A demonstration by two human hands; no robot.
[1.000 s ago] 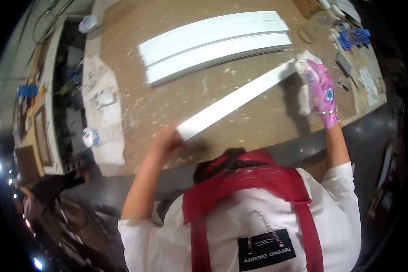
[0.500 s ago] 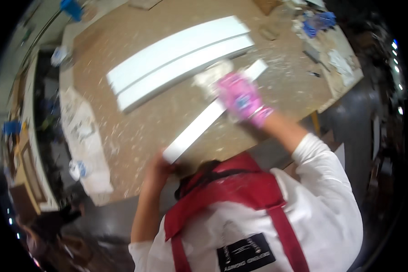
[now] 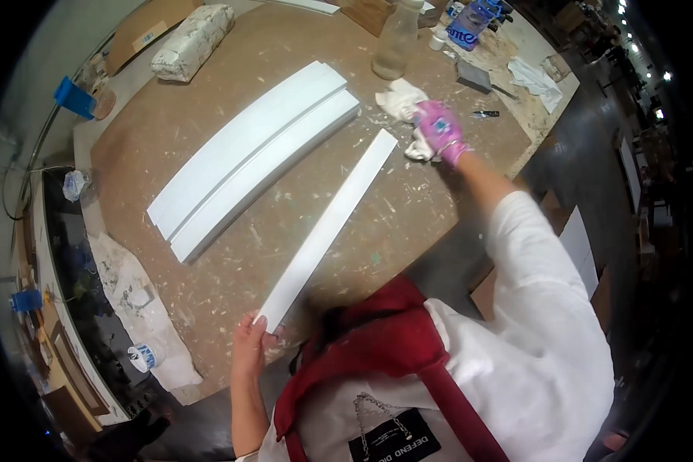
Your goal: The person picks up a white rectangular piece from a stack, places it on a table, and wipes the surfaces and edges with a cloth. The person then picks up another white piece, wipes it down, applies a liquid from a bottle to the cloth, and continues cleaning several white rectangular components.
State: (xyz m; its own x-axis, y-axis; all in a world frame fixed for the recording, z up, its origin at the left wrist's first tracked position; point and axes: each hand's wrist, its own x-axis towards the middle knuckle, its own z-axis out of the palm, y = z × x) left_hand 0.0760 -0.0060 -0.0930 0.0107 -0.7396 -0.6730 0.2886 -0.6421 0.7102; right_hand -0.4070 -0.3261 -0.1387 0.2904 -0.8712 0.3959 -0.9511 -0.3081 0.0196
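My bare left hand (image 3: pixel 252 339) grips the near end of a long, narrow white strip (image 3: pixel 327 229), thumb on top. The strip slants away to the right over the brown worktable (image 3: pixel 385 239). In a pink glove, my right hand (image 3: pixel 440 127) is closed on a crumpled white rag (image 3: pixel 402 100), just beyond the strip's far end and apart from it. Left of the strip lies a stack of white boards (image 3: pixel 254 158), side by side and layered.
At the back stand a bottle of cloudy liquid (image 3: pixel 396 46) and a purple-labelled jug (image 3: pixel 470 27). A grey block (image 3: pixel 473 77) and a small dark tool (image 3: pixel 486 114) lie at the right. A wrapped white bundle (image 3: pixel 194 45) sits far left, a white tub (image 3: pixel 142 356) near left.
My right hand has moved with the rag off the strip, out to the right past its far end. The left hand still holds the near end. The whole view has shifted.
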